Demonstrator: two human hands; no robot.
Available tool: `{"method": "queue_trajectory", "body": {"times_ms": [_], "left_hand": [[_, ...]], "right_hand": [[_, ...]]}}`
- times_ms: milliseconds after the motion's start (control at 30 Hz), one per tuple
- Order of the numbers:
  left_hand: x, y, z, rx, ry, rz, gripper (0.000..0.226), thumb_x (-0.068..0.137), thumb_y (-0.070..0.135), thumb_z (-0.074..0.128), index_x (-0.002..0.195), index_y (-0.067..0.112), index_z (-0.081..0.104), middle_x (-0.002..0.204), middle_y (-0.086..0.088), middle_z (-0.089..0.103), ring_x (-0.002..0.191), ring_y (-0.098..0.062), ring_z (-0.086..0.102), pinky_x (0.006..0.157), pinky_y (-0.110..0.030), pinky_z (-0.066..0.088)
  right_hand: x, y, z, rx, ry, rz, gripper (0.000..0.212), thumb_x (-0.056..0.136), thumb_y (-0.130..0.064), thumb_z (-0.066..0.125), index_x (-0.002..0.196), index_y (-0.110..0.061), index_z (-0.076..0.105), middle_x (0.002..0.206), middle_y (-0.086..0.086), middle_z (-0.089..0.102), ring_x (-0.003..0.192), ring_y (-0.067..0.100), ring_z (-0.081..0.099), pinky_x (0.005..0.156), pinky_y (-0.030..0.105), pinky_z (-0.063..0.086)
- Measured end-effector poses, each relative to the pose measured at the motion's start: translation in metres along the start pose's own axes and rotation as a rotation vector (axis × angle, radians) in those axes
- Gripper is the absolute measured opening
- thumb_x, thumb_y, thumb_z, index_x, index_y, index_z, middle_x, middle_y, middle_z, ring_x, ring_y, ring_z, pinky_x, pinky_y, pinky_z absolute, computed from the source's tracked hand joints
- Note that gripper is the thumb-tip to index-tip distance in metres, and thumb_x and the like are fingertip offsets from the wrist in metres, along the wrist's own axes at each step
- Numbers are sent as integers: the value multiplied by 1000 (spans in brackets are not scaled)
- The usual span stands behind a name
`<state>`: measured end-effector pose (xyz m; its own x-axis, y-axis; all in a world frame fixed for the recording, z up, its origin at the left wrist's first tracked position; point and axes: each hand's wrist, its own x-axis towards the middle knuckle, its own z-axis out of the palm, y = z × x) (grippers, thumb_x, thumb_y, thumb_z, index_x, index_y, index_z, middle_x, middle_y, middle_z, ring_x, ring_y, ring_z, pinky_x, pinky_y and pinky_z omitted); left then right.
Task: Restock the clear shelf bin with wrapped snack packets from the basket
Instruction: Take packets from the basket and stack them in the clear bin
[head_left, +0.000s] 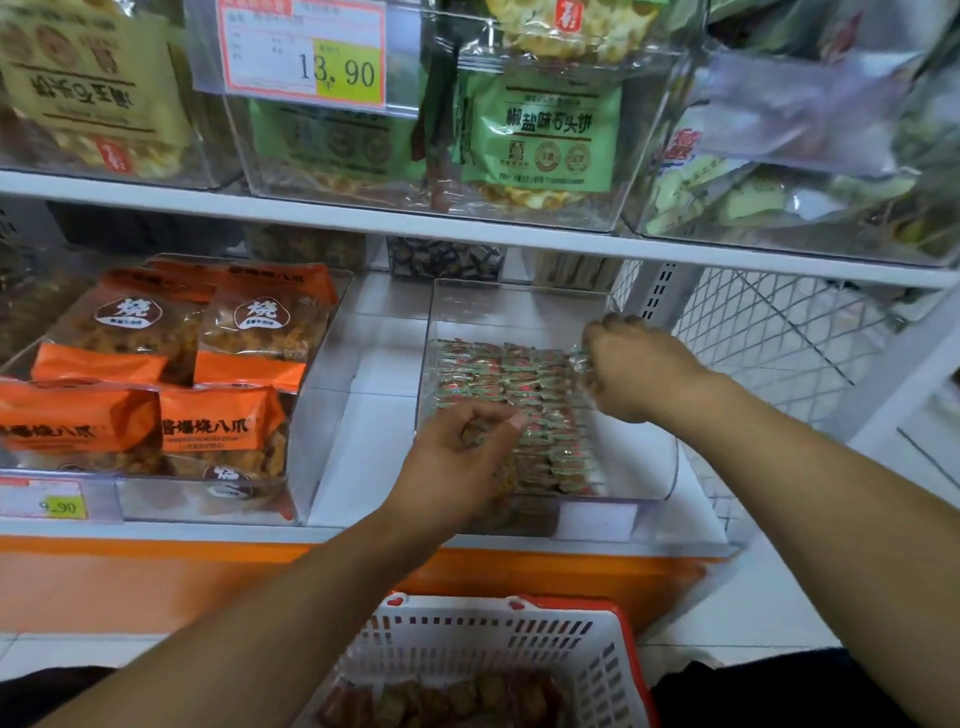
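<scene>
The clear shelf bin (649, 467) stands on the lower shelf, right of centre, with rows of small wrapped snack packets (540, 415) lying flat inside. My left hand (457, 457) reaches over the bin's front left part, fingers pinched on a snack packet. My right hand (634, 369) is inside the bin at its right side, fingers closed on a clear-wrapped packet at the edge of the rows. Below, the white basket (498, 639) with a red rim holds more brownish wrapped packets (441, 696).
Orange snack bags (171, 364) fill a clear bin to the left. The upper shelf (363, 218) carries clear bins with green and tan bags and a price tag (304, 52). A white mesh panel (769, 338) closes the right side. An orange base strip (156, 577) runs below.
</scene>
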<state>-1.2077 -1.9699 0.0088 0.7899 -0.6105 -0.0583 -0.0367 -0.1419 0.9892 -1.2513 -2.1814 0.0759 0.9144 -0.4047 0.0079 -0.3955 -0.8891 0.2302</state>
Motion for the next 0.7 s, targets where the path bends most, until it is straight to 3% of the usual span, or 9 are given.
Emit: {"method": "queue_trajectory", "body": {"times_ms": [133, 333, 433, 533, 633, 700], "left_hand": [[6, -4, 4, 39, -20, 9, 24, 90, 56, 66, 106, 38, 70, 119, 22, 66, 110, -3, 62, 75, -18, 50], [9, -2, 5, 21, -19, -40, 20, 90, 56, 68, 96, 37, 70, 92, 22, 70, 80, 9, 65, 76, -34, 61], [9, 1, 4, 3, -27, -68, 25, 89, 59, 66, 97, 36, 70, 94, 19, 72, 86, -5, 69, 85, -46, 62], [10, 3, 3, -70, -32, -132, 27, 89, 61, 66, 93, 34, 72, 115, 13, 71, 110, -15, 66, 99, -51, 55], [12, 2, 4, -209, -56, -256, 44, 88, 62, 66, 101, 21, 71, 108, -12, 74, 101, -27, 71, 97, -56, 56], [14, 0, 2, -285, -80, -328, 49, 89, 62, 66, 107, 17, 70, 96, -13, 76, 90, -30, 75, 86, -48, 61]], "right_hand": [[37, -11, 21, -340, -244, -7, 46, 93, -26, 56, 136, -11, 51, 137, 13, 54, 127, 33, 47, 105, 46, 38], [67, -13, 55, -377, -381, 1, 50, 94, -45, 58, 133, -14, 55, 138, 8, 55, 127, 32, 44, 104, 44, 34], [72, -8, 73, -501, -354, 21, 69, 99, -61, 42, 149, -14, 43, 154, 9, 42, 142, 36, 32, 114, 48, 25], [76, -5, 90, -661, -386, 69, 74, 104, -57, 21, 161, -10, 12, 169, 13, 7, 155, 40, -3, 124, 57, -3], [82, -5, 94, -687, -422, 113, 76, 103, -59, 18, 162, -13, 4, 169, 13, -5, 154, 39, -15, 122, 57, -13], [85, -6, 90, -665, -427, 123, 77, 102, -60, 26, 161, -15, 7, 169, 14, -3, 153, 42, -14, 121, 60, -13]]}}
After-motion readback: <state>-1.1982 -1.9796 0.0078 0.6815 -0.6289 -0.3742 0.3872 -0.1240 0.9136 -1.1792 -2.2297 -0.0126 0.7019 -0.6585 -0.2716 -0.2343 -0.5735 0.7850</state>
